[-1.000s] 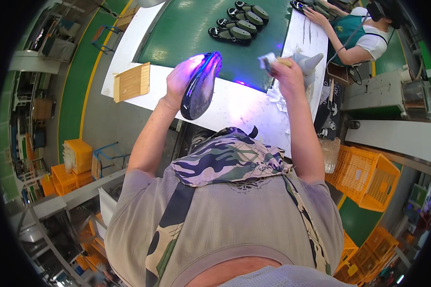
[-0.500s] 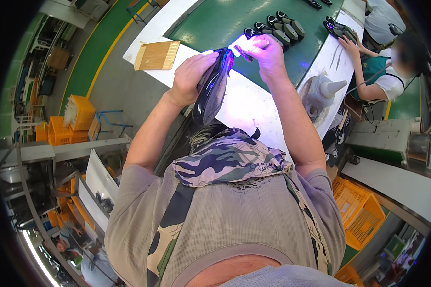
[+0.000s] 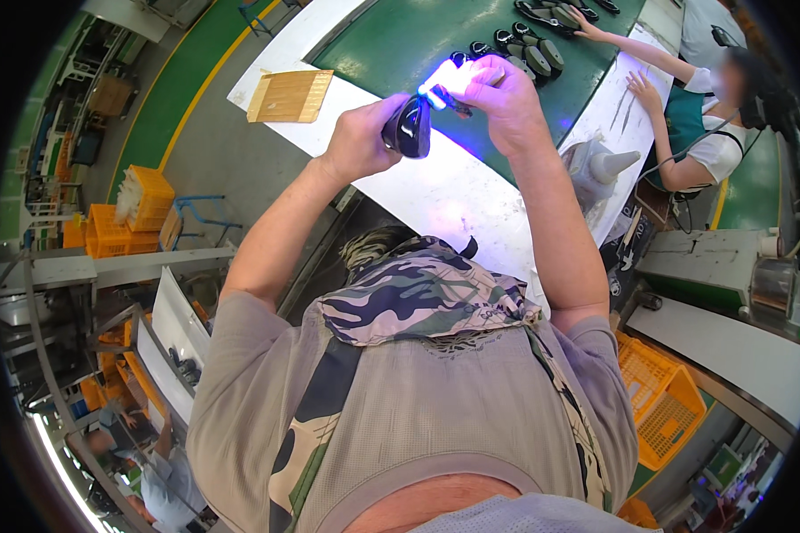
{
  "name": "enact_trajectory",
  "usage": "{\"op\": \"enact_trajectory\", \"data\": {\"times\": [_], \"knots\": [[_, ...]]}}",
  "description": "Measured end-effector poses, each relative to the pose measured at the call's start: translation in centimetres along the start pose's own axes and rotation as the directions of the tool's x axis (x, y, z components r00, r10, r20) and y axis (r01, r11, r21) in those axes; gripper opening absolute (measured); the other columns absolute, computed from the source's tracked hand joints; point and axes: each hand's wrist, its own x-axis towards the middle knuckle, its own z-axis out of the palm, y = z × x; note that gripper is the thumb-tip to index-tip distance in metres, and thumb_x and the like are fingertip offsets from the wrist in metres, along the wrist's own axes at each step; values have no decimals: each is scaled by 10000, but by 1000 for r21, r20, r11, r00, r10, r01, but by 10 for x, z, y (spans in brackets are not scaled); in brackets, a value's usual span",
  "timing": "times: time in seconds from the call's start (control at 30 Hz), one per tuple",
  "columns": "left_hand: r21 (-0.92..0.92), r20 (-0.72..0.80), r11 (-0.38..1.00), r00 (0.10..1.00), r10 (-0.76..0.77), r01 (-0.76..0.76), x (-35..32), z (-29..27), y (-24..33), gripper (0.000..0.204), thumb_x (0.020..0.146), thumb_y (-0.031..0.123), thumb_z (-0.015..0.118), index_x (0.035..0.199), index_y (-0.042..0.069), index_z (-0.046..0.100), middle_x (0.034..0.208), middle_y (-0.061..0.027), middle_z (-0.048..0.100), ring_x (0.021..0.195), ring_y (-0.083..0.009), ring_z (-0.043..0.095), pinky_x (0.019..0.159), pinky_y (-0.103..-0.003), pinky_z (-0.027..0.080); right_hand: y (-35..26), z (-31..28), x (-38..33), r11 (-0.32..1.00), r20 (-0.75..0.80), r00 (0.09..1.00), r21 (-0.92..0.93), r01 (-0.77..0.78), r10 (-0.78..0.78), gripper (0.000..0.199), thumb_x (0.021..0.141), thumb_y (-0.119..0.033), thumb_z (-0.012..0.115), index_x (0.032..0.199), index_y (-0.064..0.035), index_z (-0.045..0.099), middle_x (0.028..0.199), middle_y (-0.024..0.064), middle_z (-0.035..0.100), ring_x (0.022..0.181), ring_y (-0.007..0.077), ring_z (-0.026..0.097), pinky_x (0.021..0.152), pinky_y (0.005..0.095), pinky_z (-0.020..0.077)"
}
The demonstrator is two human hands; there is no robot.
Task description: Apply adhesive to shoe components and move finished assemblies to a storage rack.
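Note:
My left hand [image 3: 357,140] grips a dark shoe [image 3: 407,130] held up above the white table edge [image 3: 436,191]. My right hand [image 3: 500,93] is closed on a small lamp [image 3: 437,90] that throws a bright blue-white glow onto the shoe's upper end. The two hands are close together, almost touching over the shoe. Both forearms reach up from my grey shirt and camouflage scarf.
A green conveyor belt [image 3: 400,44] carries several dark shoes [image 3: 529,53]. A tan woven pad [image 3: 291,96] lies on the white table. Another person [image 3: 698,115] at the right reaches onto the belt. Orange crates [image 3: 658,400] stand at lower right and at left [image 3: 147,195].
The shoe was turned from side-on to end-on and raised. My right hand, earlier apart at the right, came over to the shoe with the glowing lamp.

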Motion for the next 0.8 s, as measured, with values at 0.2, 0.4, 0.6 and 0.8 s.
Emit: {"op": "enact_trajectory", "data": {"times": [0.2,0.4,0.6,0.8], "knots": [[-53,259,986,955,-141,160,16,-11,15,487,591,182,797,1033,71,624,847,-94,703,737,-273,689,716,-346,551,-24,-3,8,994,-7,998,-87,59,-60,161,751,27,701,849,-10,578,771,-4,543,674,81,526,622,259,479],[-238,600,878,774,-202,414,18,-13,3,488,537,184,815,956,-4,650,840,-102,698,771,-188,665,767,-304,526,-17,-13,23,970,30,985,-172,174,-172,148,781,24,702,865,5,582,818,6,572,702,45,524,635,219,470],[-414,695,715,703,-152,563,17,-15,2,507,563,120,816,1014,-22,636,886,-57,681,797,-163,634,782,-296,512,4,-31,37,876,96,963,-400,270,-253,154,794,1,711,877,0,581,861,42,615,799,92,577,734,227,488],[-527,725,473,664,-184,706,5,-3,-7,538,600,168,811,1063,-34,623,893,-59,672,796,-177,629,781,-284,506,25,-30,36,922,128,963,-284,264,-237,155,787,32,700,851,-14,566,918,67,622,856,119,582,761,260,498]]}}
